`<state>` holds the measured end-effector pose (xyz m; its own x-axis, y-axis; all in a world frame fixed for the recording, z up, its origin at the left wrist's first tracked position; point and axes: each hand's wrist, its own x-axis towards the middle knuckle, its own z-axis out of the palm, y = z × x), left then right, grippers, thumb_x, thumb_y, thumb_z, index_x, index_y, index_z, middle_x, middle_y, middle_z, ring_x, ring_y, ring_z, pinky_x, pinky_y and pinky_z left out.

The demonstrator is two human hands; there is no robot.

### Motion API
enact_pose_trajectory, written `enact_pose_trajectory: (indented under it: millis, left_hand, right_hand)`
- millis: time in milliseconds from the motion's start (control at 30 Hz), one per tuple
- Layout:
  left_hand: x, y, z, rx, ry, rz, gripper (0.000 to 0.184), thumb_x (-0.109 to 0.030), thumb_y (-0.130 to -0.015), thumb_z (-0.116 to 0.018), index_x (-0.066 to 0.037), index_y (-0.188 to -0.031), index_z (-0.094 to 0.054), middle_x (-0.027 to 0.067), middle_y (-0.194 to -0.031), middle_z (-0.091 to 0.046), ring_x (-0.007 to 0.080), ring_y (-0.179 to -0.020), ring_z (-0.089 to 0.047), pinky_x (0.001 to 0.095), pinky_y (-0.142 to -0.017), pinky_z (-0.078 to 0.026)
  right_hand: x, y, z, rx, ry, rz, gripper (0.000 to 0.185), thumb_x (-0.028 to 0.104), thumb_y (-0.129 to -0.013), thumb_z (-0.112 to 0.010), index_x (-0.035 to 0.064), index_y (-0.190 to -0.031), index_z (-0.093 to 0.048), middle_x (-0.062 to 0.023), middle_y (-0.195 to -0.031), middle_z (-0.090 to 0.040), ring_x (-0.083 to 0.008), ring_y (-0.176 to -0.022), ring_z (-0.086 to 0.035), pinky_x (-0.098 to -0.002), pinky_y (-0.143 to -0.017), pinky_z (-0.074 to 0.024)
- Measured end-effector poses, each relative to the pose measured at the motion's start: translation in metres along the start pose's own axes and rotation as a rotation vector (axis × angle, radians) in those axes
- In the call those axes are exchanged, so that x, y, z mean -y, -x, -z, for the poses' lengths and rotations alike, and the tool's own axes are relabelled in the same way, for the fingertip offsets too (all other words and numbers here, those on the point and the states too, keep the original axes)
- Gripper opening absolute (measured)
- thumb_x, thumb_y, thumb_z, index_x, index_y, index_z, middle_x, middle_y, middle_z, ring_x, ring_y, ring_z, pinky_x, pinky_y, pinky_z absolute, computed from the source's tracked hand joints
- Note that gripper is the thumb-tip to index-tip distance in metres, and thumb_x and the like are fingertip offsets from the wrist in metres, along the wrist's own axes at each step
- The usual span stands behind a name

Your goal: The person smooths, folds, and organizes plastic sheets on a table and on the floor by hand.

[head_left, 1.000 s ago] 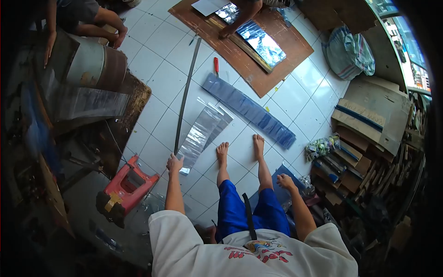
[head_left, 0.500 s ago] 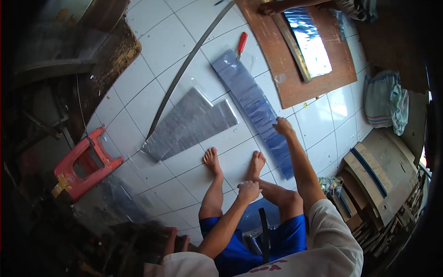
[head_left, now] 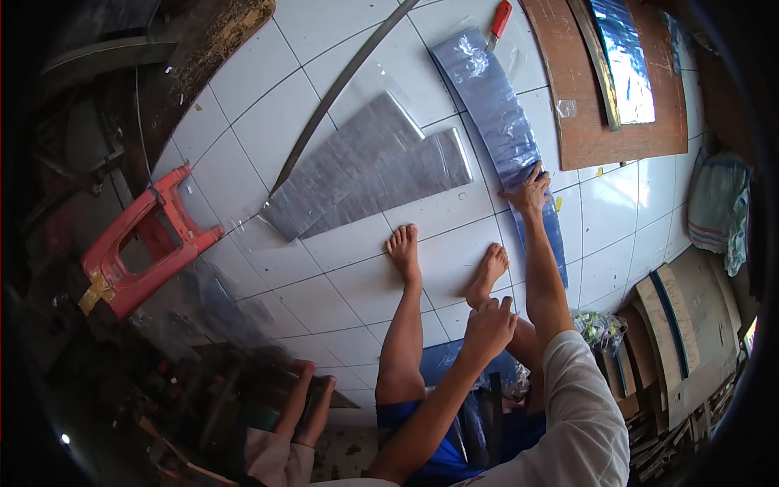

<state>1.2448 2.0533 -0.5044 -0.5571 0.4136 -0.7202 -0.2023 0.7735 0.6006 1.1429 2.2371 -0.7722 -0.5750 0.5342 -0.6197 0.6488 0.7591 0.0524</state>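
My right hand (head_left: 529,193) lies on a long blue plastic strip (head_left: 491,101) on the tiled floor, fingers spread across its surface. My left hand (head_left: 490,331) is held over my right leg, its fingers curled; whether anything is in them is hidden. Left of the strip, two grey plastic-like sheets (head_left: 365,170) overlap. A red-handled cutter knife (head_left: 501,19) rests by the strip's far end.
A long thin strip (head_left: 333,93) runs across the tiles. A red plastic stool (head_left: 134,252) lies at left. Brown board (head_left: 584,122) bears a shiny blue sheet (head_left: 629,73). Boards (head_left: 698,325) are stacked at right. Another person's legs (head_left: 304,398) show below.
My right hand has gone from a closed grip at the strip's edge to lying spread on it. My left hand has risen slightly. The view has shifted, and the other person's hand has left it.
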Motion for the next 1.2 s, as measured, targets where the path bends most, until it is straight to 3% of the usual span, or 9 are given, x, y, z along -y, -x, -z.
enact_pose_trajectory:
  millis: [33, 133, 300, 400, 700, 833, 1067, 1133, 1200]
  left_hand:
    - [0.000, 0.001, 0.000, -0.015, -0.005, -0.003, 0.030, -0.028, -0.091, -0.059, -0.003, -0.106, -0.059, 0.0165, -0.089, -0.064, 0.0315, -0.087, -0.066, 0.0439, -0.072, -0.053]
    - [0.002, 0.000, 0.007, 0.062, 0.061, 0.025, 0.033, -0.026, -0.093, -0.055, -0.001, -0.115, -0.056, 0.0201, -0.103, -0.064, 0.0348, -0.093, -0.065, 0.0484, -0.077, -0.052]
    - [0.003, 0.002, 0.004, 0.091, 0.087, 0.052, 0.034, -0.026, -0.093, -0.053, -0.001, -0.115, -0.056, 0.0209, -0.101, -0.065, 0.0355, -0.093, -0.065, 0.0496, -0.079, -0.051]
    - [0.003, 0.005, -0.003, 0.125, 0.155, 0.055, 0.034, -0.026, -0.093, -0.052, -0.001, -0.115, -0.056, 0.0220, -0.100, -0.066, 0.0364, -0.094, -0.065, 0.0503, -0.080, -0.051]
    - [0.009, 0.012, -0.010, 0.091, 0.303, 0.090, 0.034, -0.028, -0.093, -0.054, 0.000, -0.112, -0.058, 0.0237, -0.098, -0.067, 0.0393, -0.092, -0.065, 0.0481, -0.081, -0.051]
    - [0.013, 0.016, -0.016, 0.047, 0.377, 0.076, 0.035, -0.029, -0.093, -0.056, -0.001, -0.114, -0.057, 0.0233, -0.097, -0.067, 0.0380, -0.095, -0.065, 0.0458, -0.081, -0.051]
    - [0.025, 0.021, -0.033, 0.053, 0.611, 0.112, 0.050, -0.039, -0.091, -0.061, 0.001, -0.120, -0.055, 0.0220, -0.114, -0.063, 0.0340, -0.103, -0.063, 0.0391, -0.088, -0.049]
    - [0.028, 0.023, -0.041, 0.007, 0.736, 0.096, 0.057, -0.044, -0.090, -0.062, 0.000, -0.126, -0.054, 0.0220, -0.123, -0.058, 0.0291, -0.117, -0.056, 0.0352, -0.098, -0.043]
    - [0.034, 0.010, -0.052, -0.061, 0.665, 0.080, 0.064, -0.044, -0.091, -0.061, 0.000, -0.135, -0.047, 0.0199, -0.137, -0.049, 0.0267, -0.129, -0.046, 0.0315, -0.105, -0.035]
  right_hand:
    - [-0.005, -0.002, -0.002, -0.047, -0.001, 0.044, 0.138, 0.041, -0.052, -0.091, 0.0101, -0.152, -0.001, -0.0324, -0.144, -0.022, -0.0471, -0.135, -0.026, -0.0695, -0.101, -0.0300]
    - [-0.010, -0.009, 0.005, -0.044, 0.069, 0.075, 0.135, 0.038, -0.054, -0.090, 0.0074, -0.152, -0.002, -0.0341, -0.140, -0.026, -0.0496, -0.130, -0.031, -0.0679, -0.098, -0.0353]
    - [-0.024, -0.008, 0.018, -0.045, 0.106, 0.241, 0.130, 0.039, -0.057, -0.087, 0.0003, -0.151, -0.007, -0.0373, -0.131, -0.034, -0.0507, -0.122, -0.038, -0.0606, -0.094, -0.0430]
    - [-0.033, -0.005, 0.031, 0.051, 0.121, 0.252, 0.129, 0.044, -0.059, -0.086, 0.0024, -0.151, -0.006, -0.0356, -0.137, -0.030, -0.0487, -0.127, -0.036, -0.0627, -0.096, -0.0408]
    - [-0.054, 0.028, 0.060, 0.037, 0.207, 0.319, 0.124, 0.044, -0.061, -0.085, 0.0004, -0.150, -0.011, -0.0352, -0.127, -0.036, -0.0509, -0.119, -0.040, -0.0579, -0.096, -0.0413]
    - [-0.056, 0.037, 0.078, 0.170, 0.149, 0.318, 0.125, 0.047, -0.061, -0.083, -0.0024, -0.150, -0.010, -0.0416, -0.130, -0.034, -0.0538, -0.123, -0.038, -0.0558, -0.100, -0.0397]
    - [-0.086, 0.041, 0.124, 0.249, -0.073, 0.526, 0.111, 0.049, -0.065, -0.076, -0.0061, -0.146, -0.023, -0.0428, -0.124, -0.046, -0.0515, -0.121, -0.046, -0.0490, -0.101, -0.0416]
    - [-0.091, 0.054, 0.149, 0.234, -0.094, 0.536, 0.107, 0.046, -0.066, -0.075, -0.0067, -0.145, -0.025, -0.0413, -0.125, -0.047, -0.0508, -0.121, -0.047, -0.0490, -0.101, -0.0414]
    - [-0.098, 0.073, 0.177, 0.204, -0.124, 0.584, 0.106, 0.046, -0.066, -0.075, -0.0064, -0.144, -0.026, -0.0401, -0.126, -0.047, -0.0499, -0.121, -0.047, -0.0493, -0.101, -0.0411]
